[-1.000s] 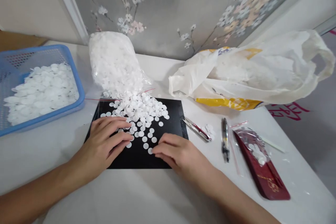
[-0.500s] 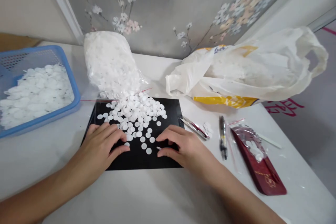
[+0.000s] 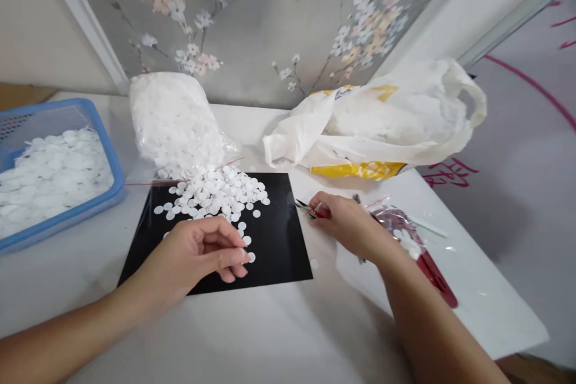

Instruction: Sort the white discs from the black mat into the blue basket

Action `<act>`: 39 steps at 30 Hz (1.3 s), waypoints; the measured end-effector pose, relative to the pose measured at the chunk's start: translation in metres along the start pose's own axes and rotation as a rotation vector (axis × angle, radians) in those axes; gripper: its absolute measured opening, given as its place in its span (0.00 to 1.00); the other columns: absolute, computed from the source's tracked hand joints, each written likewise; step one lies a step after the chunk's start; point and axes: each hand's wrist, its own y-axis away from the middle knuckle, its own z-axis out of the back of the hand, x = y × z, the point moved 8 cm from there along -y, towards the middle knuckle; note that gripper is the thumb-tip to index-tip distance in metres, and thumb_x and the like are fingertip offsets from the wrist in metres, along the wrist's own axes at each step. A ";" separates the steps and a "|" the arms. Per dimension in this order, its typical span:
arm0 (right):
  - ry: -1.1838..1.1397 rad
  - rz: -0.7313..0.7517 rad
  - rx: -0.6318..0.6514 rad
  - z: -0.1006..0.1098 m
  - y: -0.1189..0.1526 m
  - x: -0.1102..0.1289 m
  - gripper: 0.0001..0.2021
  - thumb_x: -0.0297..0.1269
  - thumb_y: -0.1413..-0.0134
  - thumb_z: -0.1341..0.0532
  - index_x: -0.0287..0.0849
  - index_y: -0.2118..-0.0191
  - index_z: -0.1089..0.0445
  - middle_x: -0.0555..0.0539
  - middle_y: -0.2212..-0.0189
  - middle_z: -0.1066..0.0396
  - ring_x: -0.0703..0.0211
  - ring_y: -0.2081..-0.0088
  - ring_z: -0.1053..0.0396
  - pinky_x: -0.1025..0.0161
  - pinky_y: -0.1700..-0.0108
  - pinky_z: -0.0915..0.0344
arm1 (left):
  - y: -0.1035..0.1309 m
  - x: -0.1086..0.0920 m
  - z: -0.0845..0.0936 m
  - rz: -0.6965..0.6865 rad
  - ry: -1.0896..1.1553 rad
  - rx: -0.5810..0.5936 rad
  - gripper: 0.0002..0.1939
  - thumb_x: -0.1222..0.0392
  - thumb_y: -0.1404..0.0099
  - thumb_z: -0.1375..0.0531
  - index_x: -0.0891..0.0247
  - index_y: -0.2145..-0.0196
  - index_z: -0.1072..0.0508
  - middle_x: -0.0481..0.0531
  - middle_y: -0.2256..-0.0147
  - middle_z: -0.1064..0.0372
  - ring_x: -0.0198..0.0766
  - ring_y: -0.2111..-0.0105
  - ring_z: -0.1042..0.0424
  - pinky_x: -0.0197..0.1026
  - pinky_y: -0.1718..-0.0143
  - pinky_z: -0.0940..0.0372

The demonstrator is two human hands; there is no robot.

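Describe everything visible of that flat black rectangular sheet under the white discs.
The flat black rectangular sheet looks smooth and slightly glossy; its material is unclear. It lies on the white table. Small round white discs cover much of its far half. The clear plastic bag overlaps its far left part, and the left hand hides some nearer surface. Silver blades point toward its right edge.

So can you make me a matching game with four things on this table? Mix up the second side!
Things:
1. basket
2. snips
3. mat
4. shopping bag

Clues:
A. black, under loose white discs
B. white with yellow parts
C. blue, with see-through holes
D. at the fingers of the right hand

Right pairs: 1-C, 2-D, 3-A, 4-B
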 end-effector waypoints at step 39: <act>-0.352 0.454 -0.506 0.019 0.069 0.045 0.20 0.27 0.35 0.44 0.47 0.41 0.33 0.47 0.68 0.28 0.62 0.70 0.29 0.67 0.70 0.31 | -0.056 -0.037 -0.059 -0.084 0.185 0.057 0.24 0.60 0.40 0.34 0.56 0.46 0.31 0.49 0.63 0.20 0.40 0.62 0.20 0.37 0.57 0.26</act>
